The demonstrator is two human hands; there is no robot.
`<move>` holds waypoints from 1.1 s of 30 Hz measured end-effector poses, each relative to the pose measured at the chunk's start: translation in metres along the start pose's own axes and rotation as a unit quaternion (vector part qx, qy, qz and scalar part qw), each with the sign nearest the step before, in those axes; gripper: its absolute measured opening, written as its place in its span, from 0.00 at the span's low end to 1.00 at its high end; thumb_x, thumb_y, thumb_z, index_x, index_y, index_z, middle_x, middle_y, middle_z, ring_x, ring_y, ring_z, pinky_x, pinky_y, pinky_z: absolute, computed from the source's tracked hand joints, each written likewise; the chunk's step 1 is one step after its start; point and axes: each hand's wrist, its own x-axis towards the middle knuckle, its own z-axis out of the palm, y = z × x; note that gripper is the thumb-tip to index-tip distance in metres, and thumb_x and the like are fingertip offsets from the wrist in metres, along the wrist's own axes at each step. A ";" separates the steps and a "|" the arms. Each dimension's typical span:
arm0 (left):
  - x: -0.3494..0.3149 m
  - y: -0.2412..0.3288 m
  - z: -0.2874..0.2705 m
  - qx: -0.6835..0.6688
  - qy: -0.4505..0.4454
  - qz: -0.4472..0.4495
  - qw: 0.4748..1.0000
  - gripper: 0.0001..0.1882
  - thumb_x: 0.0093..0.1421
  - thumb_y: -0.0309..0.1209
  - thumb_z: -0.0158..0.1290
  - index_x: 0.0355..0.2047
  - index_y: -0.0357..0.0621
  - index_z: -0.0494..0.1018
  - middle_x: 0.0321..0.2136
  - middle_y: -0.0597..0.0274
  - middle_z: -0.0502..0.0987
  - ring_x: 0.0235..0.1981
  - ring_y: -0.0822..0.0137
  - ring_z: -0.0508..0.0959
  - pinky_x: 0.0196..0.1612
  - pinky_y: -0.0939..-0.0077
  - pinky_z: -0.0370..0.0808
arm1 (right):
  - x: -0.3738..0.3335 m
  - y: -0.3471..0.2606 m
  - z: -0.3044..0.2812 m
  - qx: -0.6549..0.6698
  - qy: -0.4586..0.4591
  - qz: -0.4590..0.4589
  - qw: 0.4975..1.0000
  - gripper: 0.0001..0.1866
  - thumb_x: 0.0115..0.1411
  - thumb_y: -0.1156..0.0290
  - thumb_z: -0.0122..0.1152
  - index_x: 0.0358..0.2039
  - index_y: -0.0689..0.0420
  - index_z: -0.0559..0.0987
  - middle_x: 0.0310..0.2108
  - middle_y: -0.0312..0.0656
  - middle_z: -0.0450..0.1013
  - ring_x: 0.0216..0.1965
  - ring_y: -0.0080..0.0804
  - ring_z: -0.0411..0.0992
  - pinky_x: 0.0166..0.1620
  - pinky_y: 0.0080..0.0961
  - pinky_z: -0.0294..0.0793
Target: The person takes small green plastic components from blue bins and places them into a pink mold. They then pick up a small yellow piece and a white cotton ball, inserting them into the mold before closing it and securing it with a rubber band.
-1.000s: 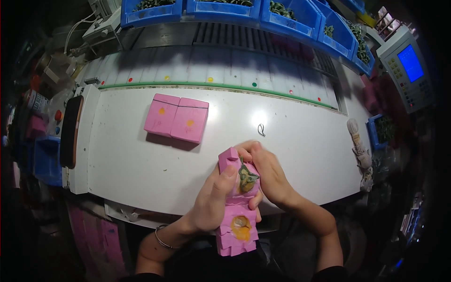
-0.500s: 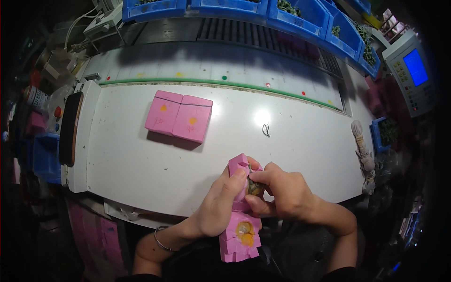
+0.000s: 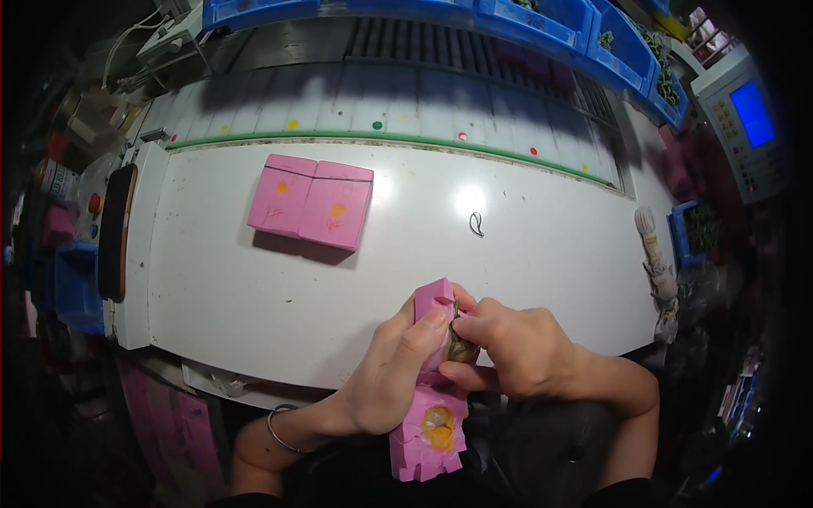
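Near the table's front edge, my left hand (image 3: 381,372) is closed round an opened pink rubber mould (image 3: 405,444), its thumb lying along the upper half. The lower half hangs down, showing a hollow with a yellow stain. Set in the upper half is a small dark green piece (image 3: 459,347), its exact shape partly hidden by fingers. My right hand (image 3: 529,351) pinches at this piece with bent fingers and thumb, against the mould's right side. Further back on the table lie two closed pink moulds (image 3: 336,212) side by side, a dark band round them.
A loose rubber band (image 3: 477,224) lies on the white table (image 3: 220,313). Blue bins (image 3: 542,25) with green pieces hang across the back. A phone (image 3: 117,233) rests at the left edge, a control panel (image 3: 749,118) stands at right, near a cloth-wrapped bundle (image 3: 656,271).
The view has shifted a little, so the table things sit slightly further left and up. Both hands keep their hold on the mould, with the right fingers moved slightly at the green piece.
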 end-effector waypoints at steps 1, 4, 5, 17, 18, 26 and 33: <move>0.000 0.000 0.000 -0.002 -0.008 -0.003 1.000 0.19 0.66 0.37 0.29 0.48 0.35 0.60 0.34 0.59 0.69 0.35 0.75 0.68 0.41 0.80 0.67 | -0.001 -0.001 0.002 -0.015 0.023 -0.005 1.000 0.16 0.52 0.63 0.61 0.29 0.63 0.69 0.38 0.58 0.72 0.16 0.28 0.69 0.15 0.19 0.65; 0.000 0.001 0.003 0.019 0.015 -0.003 1.000 0.19 0.66 0.37 0.30 0.48 0.34 0.60 0.34 0.59 0.69 0.34 0.76 0.69 0.40 0.80 0.67 | 0.000 -0.004 0.006 -0.051 0.048 -0.015 0.997 0.13 0.52 0.66 0.58 0.25 0.62 0.68 0.29 0.53 0.72 0.13 0.25 0.64 0.13 0.18 0.61; 0.000 0.000 0.003 0.021 0.010 -0.009 1.000 0.19 0.66 0.37 0.30 0.48 0.34 0.60 0.34 0.59 0.69 0.34 0.76 0.69 0.40 0.80 0.67 | 0.000 -0.004 0.007 -0.051 0.052 -0.008 0.997 0.13 0.52 0.66 0.58 0.25 0.62 0.68 0.29 0.53 0.72 0.13 0.25 0.64 0.13 0.18 0.61; 0.004 -0.003 0.004 0.072 0.000 -0.010 0.997 0.21 0.66 0.37 0.31 0.51 0.32 0.57 0.27 0.65 0.71 0.27 0.78 0.69 0.35 0.83 0.67 | -0.011 -0.001 0.021 -0.255 0.137 -0.089 0.953 0.06 0.49 0.73 0.53 0.22 0.63 0.70 0.14 0.35 0.59 0.11 0.19 0.56 0.11 0.14 0.50; 0.004 -0.002 0.005 0.075 -0.002 -0.013 0.997 0.21 0.66 0.37 0.31 0.51 0.33 0.58 0.27 0.64 0.71 0.27 0.77 0.69 0.35 0.83 0.67 | -0.012 -0.002 0.021 -0.241 0.145 -0.087 0.956 0.06 0.48 0.73 0.53 0.23 0.63 0.70 0.14 0.35 0.59 0.12 0.19 0.56 0.12 0.14 0.51; 0.002 0.002 -0.001 0.016 -0.040 -0.074 0.996 0.20 0.65 0.38 0.34 0.51 0.36 0.60 0.31 0.60 0.70 0.29 0.76 0.71 0.37 0.80 0.70 | -0.020 -0.002 -0.007 0.063 0.003 0.121 0.991 0.16 0.53 0.61 0.61 0.35 0.59 0.75 0.20 0.38 0.67 0.16 0.32 0.67 0.17 0.23 0.65; -0.006 0.006 -0.030 0.157 -0.066 -0.095 0.981 0.21 0.64 0.38 0.39 0.50 0.38 0.69 0.38 0.61 0.71 0.36 0.73 0.71 0.44 0.80 0.68 | -0.023 0.001 -0.003 0.043 0.211 0.134 0.967 0.21 0.46 0.62 0.70 0.36 0.62 0.74 0.22 0.40 0.68 0.17 0.27 0.69 0.17 0.19 0.67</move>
